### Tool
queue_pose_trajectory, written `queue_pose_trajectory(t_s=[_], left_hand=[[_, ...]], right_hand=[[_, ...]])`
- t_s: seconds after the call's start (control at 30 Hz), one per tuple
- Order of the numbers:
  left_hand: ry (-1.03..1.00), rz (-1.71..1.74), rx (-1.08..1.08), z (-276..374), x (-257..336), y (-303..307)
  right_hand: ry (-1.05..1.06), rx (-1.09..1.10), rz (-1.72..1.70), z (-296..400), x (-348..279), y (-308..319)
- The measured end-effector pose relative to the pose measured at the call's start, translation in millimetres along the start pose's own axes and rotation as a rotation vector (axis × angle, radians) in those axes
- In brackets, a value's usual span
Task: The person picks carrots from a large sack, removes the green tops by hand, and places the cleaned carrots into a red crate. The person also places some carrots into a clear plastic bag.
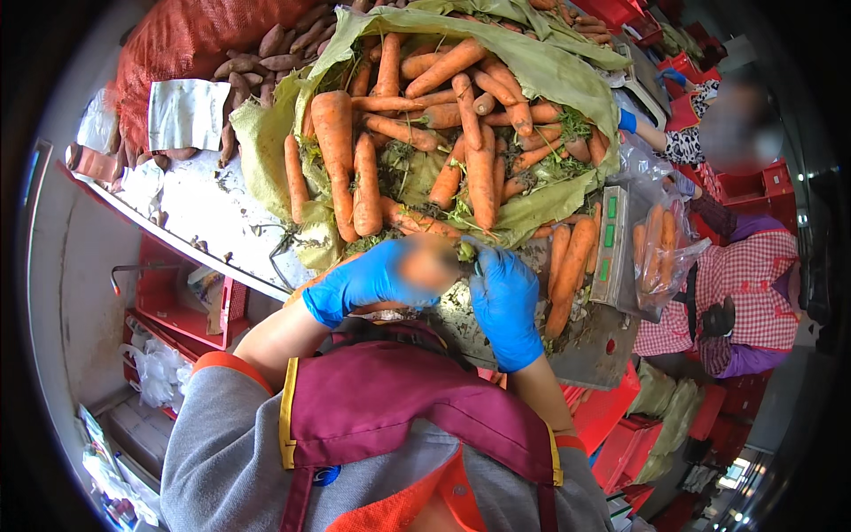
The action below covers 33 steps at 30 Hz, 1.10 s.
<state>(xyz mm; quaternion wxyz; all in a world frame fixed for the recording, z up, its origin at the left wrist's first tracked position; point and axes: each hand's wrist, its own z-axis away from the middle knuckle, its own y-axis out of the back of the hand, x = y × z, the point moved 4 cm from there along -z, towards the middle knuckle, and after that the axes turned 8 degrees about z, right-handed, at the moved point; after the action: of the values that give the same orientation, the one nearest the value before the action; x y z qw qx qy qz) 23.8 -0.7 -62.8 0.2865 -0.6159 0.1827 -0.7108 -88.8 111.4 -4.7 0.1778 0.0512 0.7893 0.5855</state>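
Observation:
My left hand (pixel 362 279), in a blue glove, is closed around a carrot (pixel 429 265) whose near end is blurred. A green leaf stub (pixel 465 251) shows at the carrot's right end. My right hand (pixel 506 302), also gloved in blue, has its fingers curled against that stub. A thin dark object (pixel 477 268) shows at those fingertips, too small to name. Just beyond both hands lies an opened yellow-green woven sack (pixel 565 73), full of large carrots (pixel 480 176) with soil and leaf bits. More carrots (pixel 572 276) lie right of my right hand.
A scale (pixel 608 246) with a clear bag of carrots (pixel 658 246) stands at right. Sweet potatoes (pixel 279 60) and a red mesh sack (pixel 193 53) lie at far left. A red crate (pixel 193 299) sits below the table edge. Co-workers (pixel 744 286) are at the right.

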Motion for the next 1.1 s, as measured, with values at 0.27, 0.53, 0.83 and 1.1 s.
queue_pose_trajectory(t_s=[0.27,0.53,0.83,1.1], left_hand=[[-0.046,-0.374,-0.305,4,14,-9],[-0.141,-0.062,-0.271,-1,25,-14],[-0.380,0.357,-0.195,-27,50,-26],[-0.557,0.456,-0.135,-26,62,-22]], right_hand=[[-0.250,-0.432,0.211,20,92,-49],[-0.256,-0.221,-0.655,21,55,-39],[-0.450,-0.585,-1.674,46,-17,-72],[-0.496,-0.504,-1.503,54,6,-69]])
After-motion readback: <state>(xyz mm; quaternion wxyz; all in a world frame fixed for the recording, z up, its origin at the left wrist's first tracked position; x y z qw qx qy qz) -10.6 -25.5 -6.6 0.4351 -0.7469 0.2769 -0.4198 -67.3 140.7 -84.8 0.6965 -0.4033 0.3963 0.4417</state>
